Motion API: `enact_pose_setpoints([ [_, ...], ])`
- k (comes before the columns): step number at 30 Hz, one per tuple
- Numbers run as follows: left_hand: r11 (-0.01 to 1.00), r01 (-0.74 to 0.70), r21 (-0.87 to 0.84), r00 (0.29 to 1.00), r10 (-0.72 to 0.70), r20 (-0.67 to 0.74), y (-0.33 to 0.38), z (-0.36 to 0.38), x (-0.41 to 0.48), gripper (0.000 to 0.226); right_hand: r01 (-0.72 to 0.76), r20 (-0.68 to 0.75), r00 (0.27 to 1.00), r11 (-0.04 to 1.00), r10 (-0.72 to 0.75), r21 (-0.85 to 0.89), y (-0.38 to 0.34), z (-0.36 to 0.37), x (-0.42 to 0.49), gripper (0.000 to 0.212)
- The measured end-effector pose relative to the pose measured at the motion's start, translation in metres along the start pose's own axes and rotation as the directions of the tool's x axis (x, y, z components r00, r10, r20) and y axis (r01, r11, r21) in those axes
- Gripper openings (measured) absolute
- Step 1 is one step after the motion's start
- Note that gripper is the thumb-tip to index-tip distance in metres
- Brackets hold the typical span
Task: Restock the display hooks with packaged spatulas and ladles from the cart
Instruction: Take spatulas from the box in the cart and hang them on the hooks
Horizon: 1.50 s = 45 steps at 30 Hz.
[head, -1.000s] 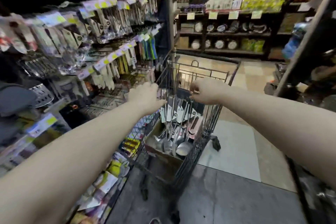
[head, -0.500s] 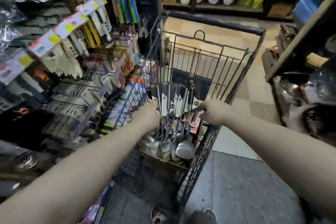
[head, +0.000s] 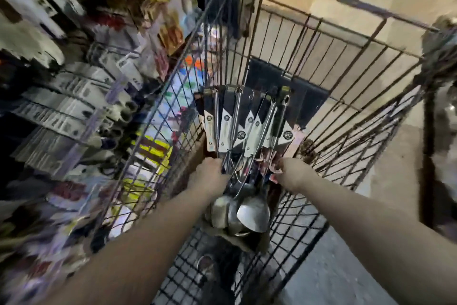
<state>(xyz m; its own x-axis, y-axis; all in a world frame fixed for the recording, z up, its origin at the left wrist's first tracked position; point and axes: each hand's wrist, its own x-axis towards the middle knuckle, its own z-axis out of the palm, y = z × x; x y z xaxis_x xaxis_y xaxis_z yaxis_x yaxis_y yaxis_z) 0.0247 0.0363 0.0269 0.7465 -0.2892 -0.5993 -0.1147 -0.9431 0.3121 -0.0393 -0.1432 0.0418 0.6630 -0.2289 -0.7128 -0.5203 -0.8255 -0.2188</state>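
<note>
Utensils stand fanned in cart, bowls down. Left hand: fingers curled round handles. Right hand at card edges, grip cannot tell. Risk: lifting whole bunch, packs tangle, slip from grasp, snag cart wire.

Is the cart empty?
No, a bunch of packaged ladles stands inside the cart.

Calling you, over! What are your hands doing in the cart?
Left hand at the packaged ladles, right hand at the pink packs, grips hidden. Ladles bunched in the cart. Nothing in the way.
</note>
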Motion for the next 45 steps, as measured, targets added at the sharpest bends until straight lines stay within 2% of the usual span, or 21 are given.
enact_pose_setpoints([
  [9,0.952,0.171,-0.254,0.985,-0.173,0.017,0.001,0.054,0.080,0.039,-0.172,0.044,0.985,0.952,0.166,0.255,0.022,0.034,0.089,0.036],
  [15,0.882,0.232,-0.411,0.964,-0.266,-0.026,-0.002,0.073,0.093,0.031,-0.198,0.080,0.979,0.801,0.186,0.565,0.020,0.058,0.113,0.039],
  [17,0.859,0.228,-0.458,0.959,-0.279,-0.046,-0.002,0.074,0.095,0.028,-0.187,0.045,0.979,0.782,0.200,0.595,0.020,0.063,0.117,0.031],
  [21,0.857,0.184,-0.482,0.959,-0.263,-0.101,0.002,0.068,0.085,0.026,-0.148,-0.070,0.972,0.817,0.223,0.557,0.013,0.055,0.101,0.024],
  [28,0.880,0.050,-0.472,0.934,-0.208,-0.290,0.016,0.013,0.044,0.029,0.036,-0.279,0.949,0.827,0.148,0.561,0.002,0.003,0.054,0.033],
  [31,0.871,-0.022,-0.491,0.914,-0.182,-0.363,0.025,-0.024,0.029,0.029,0.145,-0.367,0.929,0.875,0.040,0.462,-0.009,-0.029,0.037,0.028],
  [34,0.864,-0.073,-0.498,0.900,-0.158,-0.407,0.034,-0.062,0.014,0.027,0.251,-0.419,0.906,0.875,-0.062,0.414,-0.026,-0.064,0.022,0.024],
  [41,0.775,-0.184,-0.605,0.804,-0.235,-0.545,0.047,-0.143,-0.038,0.030,0.511,-0.537,0.798,0.779,-0.273,0.364,-0.083,-0.136,-0.027,0.029],
  [45,0.729,-0.249,-0.638,0.713,-0.308,-0.630,0.034,-0.186,-0.077,0.031,0.640,-0.597,0.703,0.709,-0.385,0.297,-0.122,-0.166,-0.059,0.034],
])
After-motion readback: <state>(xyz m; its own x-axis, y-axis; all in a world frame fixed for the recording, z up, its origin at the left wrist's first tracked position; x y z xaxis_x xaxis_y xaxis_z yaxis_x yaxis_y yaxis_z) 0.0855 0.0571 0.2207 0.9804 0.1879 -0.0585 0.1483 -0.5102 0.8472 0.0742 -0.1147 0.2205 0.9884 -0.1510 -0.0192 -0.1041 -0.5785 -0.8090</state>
